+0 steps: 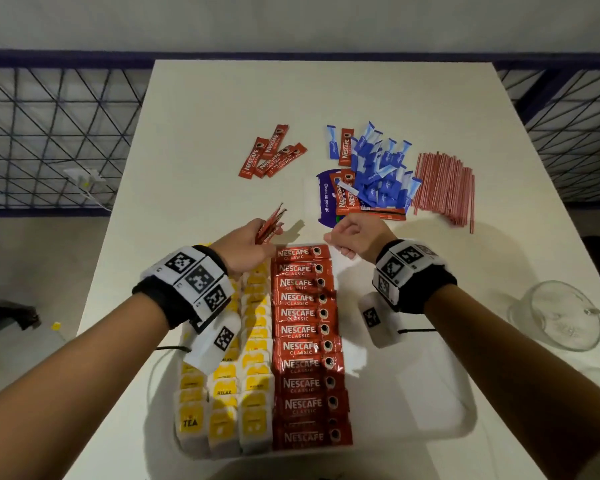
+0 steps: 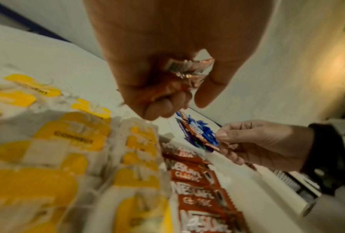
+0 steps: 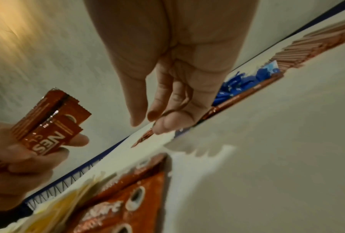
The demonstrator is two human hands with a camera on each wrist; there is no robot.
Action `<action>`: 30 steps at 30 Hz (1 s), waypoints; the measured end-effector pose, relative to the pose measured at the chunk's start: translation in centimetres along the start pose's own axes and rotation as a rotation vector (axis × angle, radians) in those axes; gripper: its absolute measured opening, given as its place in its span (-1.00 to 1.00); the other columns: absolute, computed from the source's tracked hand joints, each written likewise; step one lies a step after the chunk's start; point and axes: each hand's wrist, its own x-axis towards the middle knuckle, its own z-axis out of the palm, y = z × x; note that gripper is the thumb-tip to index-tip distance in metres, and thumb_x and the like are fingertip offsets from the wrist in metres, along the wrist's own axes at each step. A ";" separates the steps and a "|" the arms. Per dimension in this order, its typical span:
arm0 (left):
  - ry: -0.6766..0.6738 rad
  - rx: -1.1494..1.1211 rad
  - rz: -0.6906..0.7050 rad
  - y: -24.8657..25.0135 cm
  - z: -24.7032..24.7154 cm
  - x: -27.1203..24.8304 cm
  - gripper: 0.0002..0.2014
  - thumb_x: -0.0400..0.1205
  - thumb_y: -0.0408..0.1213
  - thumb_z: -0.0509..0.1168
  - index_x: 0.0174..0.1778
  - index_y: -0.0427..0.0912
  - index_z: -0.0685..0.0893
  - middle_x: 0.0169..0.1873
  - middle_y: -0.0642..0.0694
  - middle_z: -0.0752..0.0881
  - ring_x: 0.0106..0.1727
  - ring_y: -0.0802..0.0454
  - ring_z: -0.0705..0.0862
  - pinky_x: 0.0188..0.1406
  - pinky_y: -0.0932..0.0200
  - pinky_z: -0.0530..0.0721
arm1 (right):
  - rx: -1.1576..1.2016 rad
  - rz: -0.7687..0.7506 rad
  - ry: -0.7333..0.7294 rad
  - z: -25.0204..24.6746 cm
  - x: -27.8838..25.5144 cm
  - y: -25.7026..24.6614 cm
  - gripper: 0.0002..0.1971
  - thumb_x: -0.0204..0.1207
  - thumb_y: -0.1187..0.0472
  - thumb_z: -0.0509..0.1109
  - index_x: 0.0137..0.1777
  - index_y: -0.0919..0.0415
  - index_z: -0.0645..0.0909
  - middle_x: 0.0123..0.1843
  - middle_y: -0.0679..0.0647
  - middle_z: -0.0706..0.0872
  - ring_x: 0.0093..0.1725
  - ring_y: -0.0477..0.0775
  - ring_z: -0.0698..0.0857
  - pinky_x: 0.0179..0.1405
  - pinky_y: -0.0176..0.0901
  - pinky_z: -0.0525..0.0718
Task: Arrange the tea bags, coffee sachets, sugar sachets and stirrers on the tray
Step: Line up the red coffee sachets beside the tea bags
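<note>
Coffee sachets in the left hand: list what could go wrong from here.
1. The left hand grips several coffee sachets fanned loosely; one could slip onto the tidy coffee row.
2. The right hand hovers near the sugar sachets; reaching in may scatter them into the stirrers.

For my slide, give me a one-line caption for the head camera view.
Left hand holds spare coffee sachets above a tray lined with tea bags and Nescafe sachets.

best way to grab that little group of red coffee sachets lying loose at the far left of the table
The loose coffee sachets lie flat, overlapping in a fan, near ends low left. Come from above and pinch across those near ends, gathering them sideways into one stack. The left hand already grips sachets, so the right hand is likelier.
</note>
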 end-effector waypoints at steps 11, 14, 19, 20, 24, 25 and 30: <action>-0.246 -0.495 0.056 2.0 -0.3 -5.5 -0.76 0.70 -0.17 0.11 -0.01 -0.26 0.57 -0.54 -0.01 0.76 -0.59 0.13 0.70 -0.65 0.30 0.65 | 0.034 -0.243 -0.189 0.8 -4.8 -4.6 -0.87 0.44 0.15 0.46 -0.07 0.05 0.58 -0.25 -0.05 0.68 -0.36 -0.16 0.63 -0.28 -0.39 0.64; -0.205 -0.493 0.068 1.7 0.0 -6.3 -0.77 0.68 -0.14 0.14 -0.05 -0.22 0.59 -0.48 -0.03 0.77 -0.59 0.14 0.69 -0.66 0.30 0.64 | 0.062 -0.243 -0.210 0.8 -5.6 -4.8 -0.92 0.47 0.24 0.43 -0.16 0.10 0.57 -0.36 0.02 0.67 -0.51 -0.21 0.60 -0.43 -0.44 0.62; -0.165 -0.314 0.101 0.7 -0.1 -7.2 -0.74 0.63 -0.18 0.24 -0.36 -0.19 0.51 -0.77 0.03 0.52 -0.80 0.22 0.33 -0.79 0.40 0.32 | 0.167 -0.216 -0.186 -0.1 -6.2 -4.6 -0.96 0.51 0.30 0.36 -0.15 0.22 0.55 -0.35 0.09 0.65 -0.52 -0.16 0.59 -0.43 -0.40 0.61; -0.138 -0.324 0.091 0.5 -0.1 -7.2 -0.71 0.62 -0.19 0.25 -0.41 -0.19 0.47 -0.83 0.05 0.42 -0.82 0.21 0.26 -0.80 0.41 0.25 | 0.198 -0.206 -0.195 -0.3 -6.4 -4.5 -0.96 0.51 0.32 0.35 -0.14 0.25 0.55 -0.35 0.10 0.65 -0.50 -0.13 0.59 -0.41 -0.38 0.62; 0.037 -0.489 0.064 -0.1 0.0 -6.9 -0.63 0.60 -0.15 0.29 -0.47 -0.19 0.38 -0.83 0.07 0.31 -0.83 0.20 0.18 -0.80 0.44 0.15 | 0.161 -0.189 -0.244 -0.5 -7.0 -3.6 -0.96 0.49 0.32 0.40 -0.12 0.27 0.58 -0.29 0.10 0.71 -0.42 -0.13 0.65 -0.37 -0.42 0.66; 0.074 -0.529 0.068 0.0 0.1 -6.8 -0.63 0.60 -0.15 0.30 -0.47 -0.16 0.37 -0.82 0.08 0.31 -0.82 0.20 0.17 -0.79 0.43 0.15 | 0.106 -0.191 -0.246 -0.2 -7.1 -3.4 -0.94 0.47 0.29 0.43 -0.13 0.25 0.60 -0.28 0.08 0.72 -0.38 -0.12 0.66 -0.37 -0.44 0.66; 0.173 -0.591 0.089 0.9 0.9 -6.0 -0.74 0.54 -0.12 0.39 -0.39 -0.04 0.48 -0.73 0.12 0.27 -0.74 0.19 0.18 -0.75 0.36 0.16 | 0.011 -0.279 -0.203 2.2 -7.8 -2.4 -0.85 0.39 0.20 0.52 -0.35 0.08 0.62 -0.40 -0.07 0.64 -0.42 -0.12 0.55 -0.35 -0.36 0.55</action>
